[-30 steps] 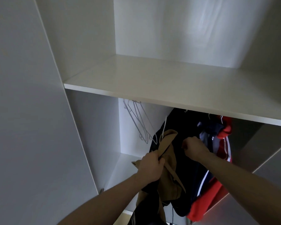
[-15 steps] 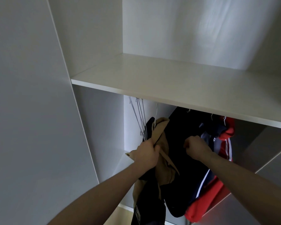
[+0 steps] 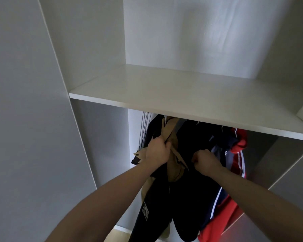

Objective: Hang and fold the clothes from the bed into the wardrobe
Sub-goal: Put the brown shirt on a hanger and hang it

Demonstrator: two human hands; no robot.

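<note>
A dark jacket with a tan lining (image 3: 173, 165) hangs below the white wardrobe shelf (image 3: 173, 95), its top reaching up under the shelf edge where the rail is hidden. My left hand (image 3: 157, 151) is shut on the jacket's tan collar at the left. My right hand (image 3: 205, 161) is a closed fist on the jacket's dark front, a little to the right. Behind hangs a red, navy and white striped jacket (image 3: 234, 154).
Several bare wire hangers (image 3: 144, 126) hang at the left end of the compartment, beside the jacket. The wardrobe's left side panel (image 3: 98, 145) and an open door (image 3: 24, 119) stand close on the left. Another panel edge (image 3: 287, 172) runs at the right.
Both hands have raised the dark and tan jacket up toward the underside of the shelf. The wire hangers now hang straight down instead of swinging out.
</note>
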